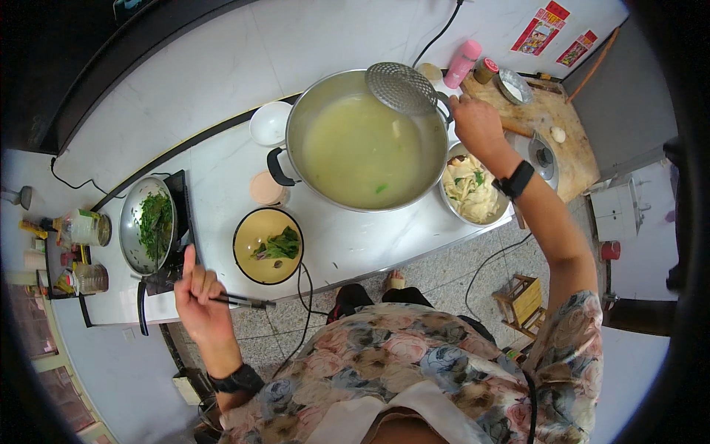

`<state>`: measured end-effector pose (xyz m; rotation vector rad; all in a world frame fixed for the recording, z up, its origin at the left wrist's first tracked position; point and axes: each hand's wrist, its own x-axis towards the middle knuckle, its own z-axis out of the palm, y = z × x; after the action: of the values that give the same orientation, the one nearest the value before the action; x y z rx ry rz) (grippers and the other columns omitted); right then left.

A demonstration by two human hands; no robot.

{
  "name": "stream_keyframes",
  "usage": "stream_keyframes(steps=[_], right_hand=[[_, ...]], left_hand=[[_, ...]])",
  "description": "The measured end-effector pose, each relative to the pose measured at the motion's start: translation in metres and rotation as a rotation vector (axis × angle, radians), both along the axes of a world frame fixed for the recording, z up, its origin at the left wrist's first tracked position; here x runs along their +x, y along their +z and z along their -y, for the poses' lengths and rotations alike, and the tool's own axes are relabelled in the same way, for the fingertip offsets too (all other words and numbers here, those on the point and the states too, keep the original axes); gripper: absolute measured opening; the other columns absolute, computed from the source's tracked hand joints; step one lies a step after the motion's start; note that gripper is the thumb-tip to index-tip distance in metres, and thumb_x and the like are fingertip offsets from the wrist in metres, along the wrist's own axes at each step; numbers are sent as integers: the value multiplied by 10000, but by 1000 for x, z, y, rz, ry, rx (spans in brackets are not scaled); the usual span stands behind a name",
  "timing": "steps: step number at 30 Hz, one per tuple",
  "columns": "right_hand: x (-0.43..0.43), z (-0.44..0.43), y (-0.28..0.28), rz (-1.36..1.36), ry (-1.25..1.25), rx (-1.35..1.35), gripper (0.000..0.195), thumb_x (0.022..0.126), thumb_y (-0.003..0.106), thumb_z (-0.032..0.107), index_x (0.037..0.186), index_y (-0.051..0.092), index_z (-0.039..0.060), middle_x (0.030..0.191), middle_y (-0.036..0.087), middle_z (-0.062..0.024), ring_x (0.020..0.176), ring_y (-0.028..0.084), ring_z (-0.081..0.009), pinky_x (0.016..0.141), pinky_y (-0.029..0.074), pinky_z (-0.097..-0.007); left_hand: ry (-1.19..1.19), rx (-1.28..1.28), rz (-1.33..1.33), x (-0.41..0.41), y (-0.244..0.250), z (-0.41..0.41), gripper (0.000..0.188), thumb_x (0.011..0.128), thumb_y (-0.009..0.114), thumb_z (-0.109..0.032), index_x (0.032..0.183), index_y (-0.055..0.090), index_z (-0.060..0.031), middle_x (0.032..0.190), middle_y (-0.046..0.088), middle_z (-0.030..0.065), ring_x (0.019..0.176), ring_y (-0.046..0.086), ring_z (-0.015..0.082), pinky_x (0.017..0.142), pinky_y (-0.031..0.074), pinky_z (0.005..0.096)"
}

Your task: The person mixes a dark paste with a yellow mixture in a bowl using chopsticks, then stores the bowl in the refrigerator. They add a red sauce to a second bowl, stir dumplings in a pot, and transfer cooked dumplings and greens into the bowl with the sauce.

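Note:
My right hand grips the handle of a perforated metal skimmer, whose round head lies over the far right rim of a large steel pot of cloudy pale liquid. Beside that pot, below my right forearm, a metal bowl holds wide noodles with green leaves. My left hand holds dark chopsticks near the counter's front edge, index finger extended. To its right, a yellow bowl with a black rim contains leafy greens. Beyond my left hand, a frying pan holds chopped greens.
A white bowl and a peach-coloured container stand left of the pot. Behind it are a pink bottle and a red-lidded jar. A glass lid lies by a wooden board. A cable hangs before the counter.

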<state>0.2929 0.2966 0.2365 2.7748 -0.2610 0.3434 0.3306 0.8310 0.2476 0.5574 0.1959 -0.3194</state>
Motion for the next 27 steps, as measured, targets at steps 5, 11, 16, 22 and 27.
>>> stream_keyframes(steps=[5,11,16,22,27], right_hand=[[34,9,-4,-184,105,-27,98,738,600,101,775,663,35,783,656,-168,771,665,-332,681,536,-434],[25,23,-2,-501,164,364,170,717,611,140,796,701,19,782,661,-208,770,653,-386,723,523,-474],[24,-14,-46,-572,191,829,229,746,607,155,904,717,30,726,646,-194,686,635,-351,667,497,-443],[31,-30,-79,-511,0,1255,195,801,607,112,905,716,-11,593,577,-79,552,534,-150,562,441,-317],[25,-34,-75,-309,-75,1494,223,824,597,99,974,715,-18,613,580,-29,551,511,-105,544,425,-274]], left_hand=[[20,37,-46,-19,-10,-31,440,941,410,-79,1353,437,71,669,363,-11,573,355,78,537,351,221],[22,-26,-103,-21,-28,-46,419,952,409,-81,1336,466,77,672,381,0,584,365,92,558,360,233],[3,-25,-117,-19,-34,-45,419,947,417,-86,1329,482,71,674,390,-1,583,362,92,554,353,232],[-12,21,-131,-8,-30,-38,415,940,424,-93,1314,495,71,672,388,-1,583,363,93,549,350,232],[-20,31,-150,-5,-31,-30,419,927,432,-93,1309,503,64,669,387,-5,582,358,89,539,333,230]])
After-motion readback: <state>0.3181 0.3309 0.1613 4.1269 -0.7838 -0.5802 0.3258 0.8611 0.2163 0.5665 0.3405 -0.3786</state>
